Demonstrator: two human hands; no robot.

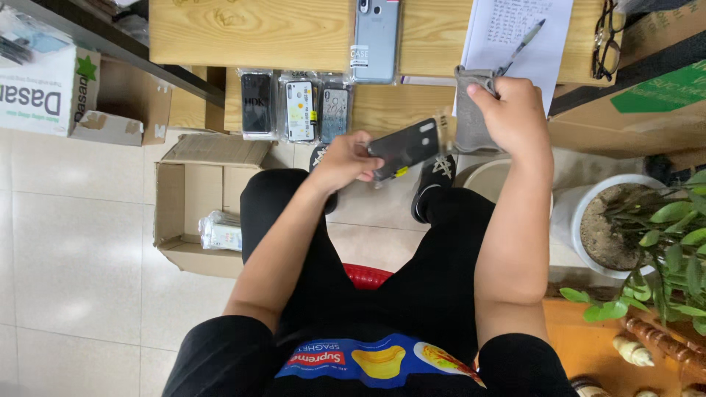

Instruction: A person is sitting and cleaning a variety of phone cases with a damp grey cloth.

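My left hand grips a dark phone case in a clear wrapper, held flat above my knees. My right hand is raised beside it and pinches a grey cloth pouch that hangs down next to the case. Three packaged phone cases lie in a row on the lower wooden shelf just beyond my left hand. A larger clear case pack rests on the wooden table top.
A sheet of paper with a pen and black glasses lie on the table at right. An open cardboard box holding wrapped packs stands on the tiled floor at left. A potted plant stands at right.
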